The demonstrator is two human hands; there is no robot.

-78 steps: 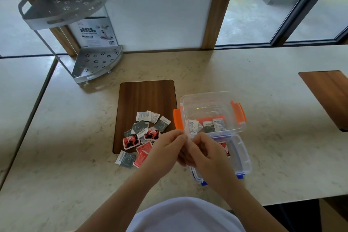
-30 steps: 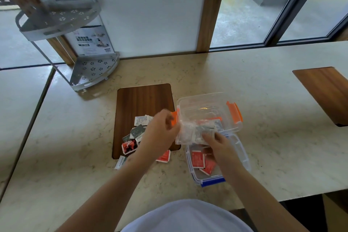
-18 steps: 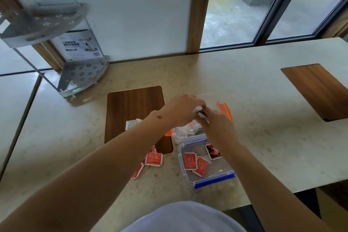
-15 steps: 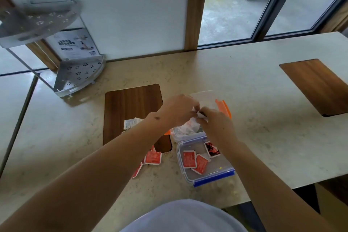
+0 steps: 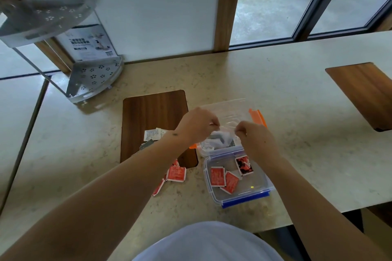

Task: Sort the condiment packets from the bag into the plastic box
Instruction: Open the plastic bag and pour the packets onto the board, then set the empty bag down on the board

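Note:
My left hand (image 5: pixel 197 126) and my right hand (image 5: pixel 253 136) each pinch one side of the top edge of a clear plastic bag (image 5: pixel 218 142), stretched between them above the counter. Grey and white packets show inside the bag. Below it sits a clear plastic box with a blue latch (image 5: pixel 247 200), holding three red packets (image 5: pixel 217 177). Behind the bag stands a taller clear box with orange latches (image 5: pixel 257 117). More red packets (image 5: pixel 176 174) lie on the counter left of the blue-latched box. White and grey packets (image 5: pixel 151 135) lie on the wooden board (image 5: pixel 153 112), partly hidden by my left arm.
A grey metal corner rack (image 5: pixel 93 78) stands at the back left by the wall. A second wooden board (image 5: pixel 362 93) is set into the counter (image 5: pixel 297 133) at the right. The counter's front edge runs just below the blue-latched box.
My hands lifted the bag out of the orange-latched box and have drawn apart, stretching its top edge. The camera view has shifted and tilted further down.

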